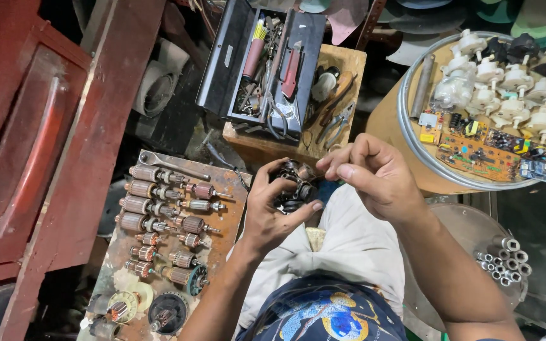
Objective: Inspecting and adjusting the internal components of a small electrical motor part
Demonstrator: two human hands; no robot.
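Motor part (293, 184) cupped in left hand (272, 211), right hand (374, 173) touching.

My left hand (273, 211) fingers cover most of the small motor part (293, 186), so I can't tell its shape. Beyond my right hand (374, 173) fingertips, the round tray (412, 136) runs off-frame; its circuit boards (475, 148) too small to read.

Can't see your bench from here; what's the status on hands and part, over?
Left hand cupping small dark motor part. Right hand pinching at its top. Armatures lined up beside, nothing blocking.
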